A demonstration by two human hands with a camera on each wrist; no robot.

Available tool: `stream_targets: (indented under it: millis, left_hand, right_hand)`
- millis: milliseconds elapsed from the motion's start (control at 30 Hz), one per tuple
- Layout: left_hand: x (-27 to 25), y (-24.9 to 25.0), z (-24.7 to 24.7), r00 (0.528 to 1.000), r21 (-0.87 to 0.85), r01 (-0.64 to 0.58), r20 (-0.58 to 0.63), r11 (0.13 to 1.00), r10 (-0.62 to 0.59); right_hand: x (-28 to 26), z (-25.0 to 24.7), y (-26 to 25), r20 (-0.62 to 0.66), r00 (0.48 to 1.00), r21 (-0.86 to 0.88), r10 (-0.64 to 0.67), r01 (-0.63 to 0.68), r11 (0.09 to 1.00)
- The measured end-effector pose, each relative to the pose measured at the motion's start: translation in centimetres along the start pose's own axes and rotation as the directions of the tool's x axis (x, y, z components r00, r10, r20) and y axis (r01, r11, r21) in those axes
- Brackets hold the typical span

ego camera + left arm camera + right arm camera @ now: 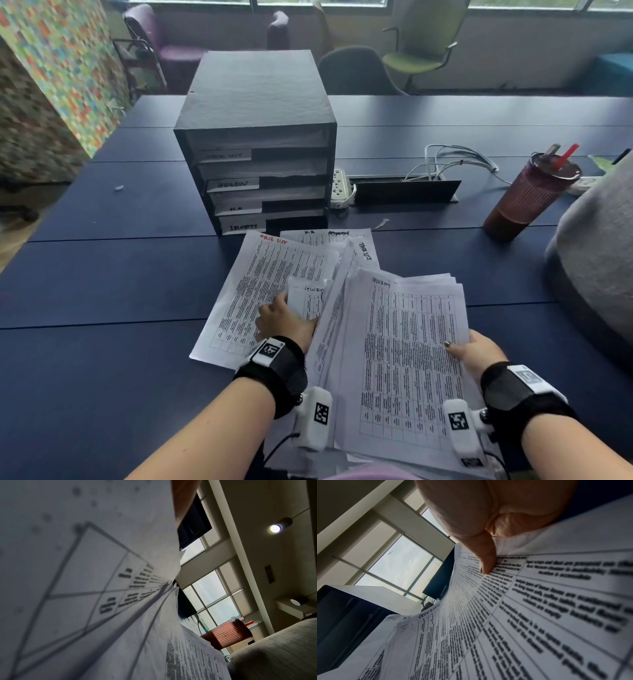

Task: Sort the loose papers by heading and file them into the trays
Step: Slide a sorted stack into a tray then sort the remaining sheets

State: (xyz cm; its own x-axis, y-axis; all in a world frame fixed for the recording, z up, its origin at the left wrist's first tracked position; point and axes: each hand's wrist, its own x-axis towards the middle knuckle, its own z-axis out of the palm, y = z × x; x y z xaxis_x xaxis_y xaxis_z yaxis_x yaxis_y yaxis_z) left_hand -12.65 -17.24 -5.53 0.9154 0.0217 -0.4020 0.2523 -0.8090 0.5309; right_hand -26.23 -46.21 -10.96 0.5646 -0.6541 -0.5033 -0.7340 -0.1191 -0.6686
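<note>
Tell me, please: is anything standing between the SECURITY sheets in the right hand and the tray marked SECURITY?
Nothing solid. Between the SECURITY stack in the right hand and the bottom SECURITY tray lie only loose papers, flat on the table.

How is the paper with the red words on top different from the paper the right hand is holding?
The red-headed paper lies flat on the table; the Security paper is lifted on a stack pinched by the right hand. One heading is red, the other black. Both carry printed tables.
</note>
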Motion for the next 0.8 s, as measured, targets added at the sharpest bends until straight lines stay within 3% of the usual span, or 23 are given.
stream_targets:
  millis: [267,467,667,733,800]
  left_hand:
    - [-1.4,0.4,0.5,0.981,0.035,-0.176,-0.074,0.984,0.178]
    - [-0.7,0.3,0.7,0.989,0.006,-0.147,-0.035,0.989,0.147]
    - [-1.2,0.6,1.5,0.951,0.025,-0.31,0.006,0.951,0.309]
    - [-0.9,0.7,1.7,0.956,0.007,-0.293,-0.01,0.956,0.293]
    - [-0.4,0.5,1.4,0.98,0.02,-0.201,-0.003,0.979,0.201]
  right_hand:
    - [0.2,0.0,0.2,0.0,1.0,0.0,0.015,-0.015,1.0]
    - [-0.1,0.0,0.0,-0.005,1.0,0.018,0.002,-0.002,1.0]
    - [0.2,0.1,0.2,-0.005,1.0,0.009,0.006,-0.006,1.0]
    - [0.3,0.1,0.2,-0.01,1.0,-0.001,0.003,-0.003,1.0]
    - [0.3,0.1,0.2,-0.011,1.0,-0.005,0.003,-0.003,1.0]
